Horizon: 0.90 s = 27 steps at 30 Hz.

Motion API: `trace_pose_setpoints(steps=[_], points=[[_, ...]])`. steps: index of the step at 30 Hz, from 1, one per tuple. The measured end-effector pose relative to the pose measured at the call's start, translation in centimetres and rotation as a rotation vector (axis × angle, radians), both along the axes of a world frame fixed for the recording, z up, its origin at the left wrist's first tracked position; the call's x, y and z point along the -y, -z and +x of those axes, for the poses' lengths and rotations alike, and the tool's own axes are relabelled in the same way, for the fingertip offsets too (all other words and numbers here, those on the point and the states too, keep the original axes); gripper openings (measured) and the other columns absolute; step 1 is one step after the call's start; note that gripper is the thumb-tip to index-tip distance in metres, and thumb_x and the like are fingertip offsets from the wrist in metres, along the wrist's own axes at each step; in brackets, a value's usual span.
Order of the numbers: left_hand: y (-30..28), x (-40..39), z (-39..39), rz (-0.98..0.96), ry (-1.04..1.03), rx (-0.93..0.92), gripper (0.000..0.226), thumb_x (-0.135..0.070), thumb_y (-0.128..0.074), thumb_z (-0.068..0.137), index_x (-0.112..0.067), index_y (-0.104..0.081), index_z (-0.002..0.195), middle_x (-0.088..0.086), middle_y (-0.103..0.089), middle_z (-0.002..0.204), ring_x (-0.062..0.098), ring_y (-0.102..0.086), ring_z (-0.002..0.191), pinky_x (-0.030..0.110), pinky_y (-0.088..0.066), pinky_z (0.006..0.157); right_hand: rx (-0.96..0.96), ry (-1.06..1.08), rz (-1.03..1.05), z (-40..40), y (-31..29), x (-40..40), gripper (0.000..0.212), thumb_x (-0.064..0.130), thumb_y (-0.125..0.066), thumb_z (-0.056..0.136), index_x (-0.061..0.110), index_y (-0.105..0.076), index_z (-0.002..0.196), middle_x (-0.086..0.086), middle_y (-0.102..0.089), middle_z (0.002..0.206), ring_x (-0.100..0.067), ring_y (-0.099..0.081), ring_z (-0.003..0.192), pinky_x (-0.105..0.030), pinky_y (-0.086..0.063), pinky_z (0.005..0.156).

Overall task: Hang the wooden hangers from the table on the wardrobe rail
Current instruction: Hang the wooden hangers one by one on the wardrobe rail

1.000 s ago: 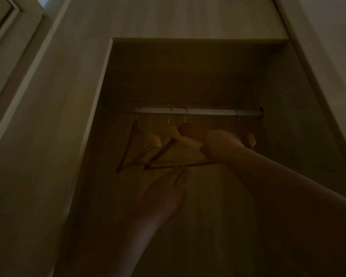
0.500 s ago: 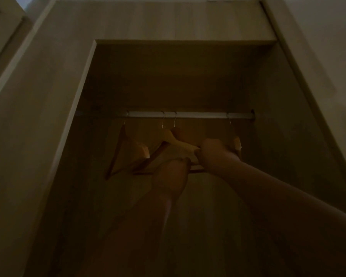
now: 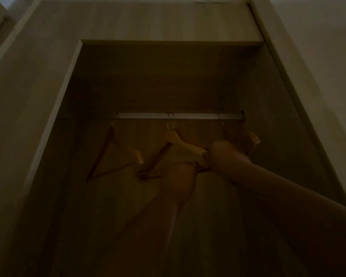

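Note:
Inside the dark wardrobe a silver rail carries several wooden hangers. One hanger hangs at the left. Two middle hangers hang close together, their hooks side by side. A fourth hanger hangs near the rail's right end, partly hidden. My right hand is closed around the right arm of the middle hangers. My left hand reaches up just below it and touches their bottom bar; its fingers are too dim to read clearly.
The wardrobe's left side panel and right side panel frame the opening. A shelf underside sits above the rail. A pale wall lies to the right.
My left hand has risen from below to the bottom bar of the middle hangers. The two middle hooks have come closer together. The view has tilted slightly.

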State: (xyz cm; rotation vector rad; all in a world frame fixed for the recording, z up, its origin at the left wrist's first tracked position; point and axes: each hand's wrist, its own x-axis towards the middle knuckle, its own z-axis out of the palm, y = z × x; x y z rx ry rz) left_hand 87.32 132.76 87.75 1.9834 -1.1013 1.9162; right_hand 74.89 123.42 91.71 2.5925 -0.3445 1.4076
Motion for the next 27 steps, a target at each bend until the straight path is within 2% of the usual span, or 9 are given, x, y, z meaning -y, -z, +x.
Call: trace_pose_setpoints(steps=[3,7,10,14,18,19,21,23,27], points=[[-0.1,0.1,-0.6,0.018,-0.006,-0.003,0.038,-0.021,-0.033,0.083,-0.014,-0.07,0.088,0.005,-0.069,0.069,0.023,-0.067,0.056,0.027,-0.048,0.046,0.014,-0.005,0.0,-0.4,0.0,0.1,0.025,0.02,-0.043,0.1,0.007,-0.065,0.101,-0.01,-0.065,0.105,-0.025,-0.065,0.095,-0.029,-0.048,0.067],[-0.1,-0.7,-0.7,0.045,0.014,-0.035,0.042,-0.026,-0.025,0.094,-0.015,-0.057,0.118,0.011,-0.066,0.105,0.032,-0.064,0.094,0.038,-0.046,0.074,0.058,-0.078,0.041,0.1,-0.5,0.5,0.031,0.029,-0.047,0.098,0.016,-0.053,0.071,-0.005,-0.058,0.077,-0.016,-0.053,0.062,-0.025,-0.038,0.051],[-0.1,-1.8,-0.8,0.022,-0.042,-0.059,0.029,-0.024,-0.036,0.097,-0.02,-0.053,0.12,0.006,-0.063,0.113,0.028,-0.062,0.101,0.036,-0.043,0.075,0.055,-0.147,0.113,0.5,-0.7,-0.3,0.031,0.031,-0.05,0.097,0.016,-0.049,0.069,0.001,-0.047,0.065,-0.012,-0.047,0.056,-0.023,-0.035,0.049],[-0.4,-3.2,0.3,-0.037,-0.092,-0.091,0.021,-0.025,-0.04,0.096,-0.022,-0.052,0.113,0.004,-0.063,0.107,0.026,-0.064,0.094,0.034,-0.042,0.065,0.035,-0.202,0.09,1.1,-1.1,-2.3,0.022,0.028,-0.048,0.098,0.012,-0.06,0.088,0.0,-0.048,0.067,-0.011,-0.048,0.056,-0.023,-0.032,0.045],[0.1,-4.5,0.8,-0.16,0.01,-0.218,0.027,-0.026,-0.038,0.097,-0.021,-0.057,0.117,0.005,-0.064,0.113,0.027,-0.062,0.101,0.02,-0.049,0.08,0.039,-0.303,0.125,1.5,-1.1,-3.3,0.025,0.022,-0.045,0.098,0.004,-0.061,0.106,0.002,-0.039,0.064,-0.023,-0.059,0.073,-0.029,-0.038,0.054],[0.1,-4.6,0.9,-0.151,0.007,-0.185,0.029,-0.026,-0.036,0.098,-0.021,-0.056,0.117,0.005,-0.064,0.114,0.027,-0.062,0.101,0.025,-0.049,0.082,0.054,-0.331,0.123,1.6,-0.9,-3.4,0.026,0.022,-0.045,0.098,0.004,-0.06,0.11,0.003,-0.036,0.064,-0.021,-0.057,0.071,-0.03,-0.037,0.054],[0.3,-4.7,1.0,-0.079,-0.063,-0.097,0.029,-0.026,-0.034,0.098,-0.022,-0.056,0.116,0.003,-0.065,0.112,0.026,-0.064,0.095,0.038,-0.049,0.081,0.072,-0.336,0.119,0.8,-0.4,-3.6,0.028,0.022,-0.044,0.098,0.007,-0.057,0.118,0.005,-0.04,0.067,-0.011,-0.045,0.06,-0.026,-0.029,0.047],[0.3,-5.1,1.1,-0.065,-0.092,-0.113,0.027,-0.026,-0.035,0.097,-0.022,-0.056,0.113,0.003,-0.065,0.11,0.026,-0.064,0.093,0.04,-0.049,0.081,0.075,-0.305,0.148,1.2,-0.2,-2.9,0.034,0.018,-0.044,0.098,0.008,-0.046,0.13,-0.002,-0.055,0.086,-0.012,-0.053,0.07,-0.026,-0.026,0.044],[0.8,-5.8,0.5,-0.076,-0.19,-0.091,0.029,-0.026,-0.031,0.099,-0.023,-0.051,0.12,0.002,-0.064,0.113,0.026,-0.064,0.096,0.037,-0.048,0.077,0.167,-0.138,0.066,1.3,-1.4,-0.1,0.026,0.024,-0.04,0.096,0.013,-0.056,0.114,-0.011,-0.061,0.108,-0.028,-0.063,0.089,-0.038,-0.053,0.068]])
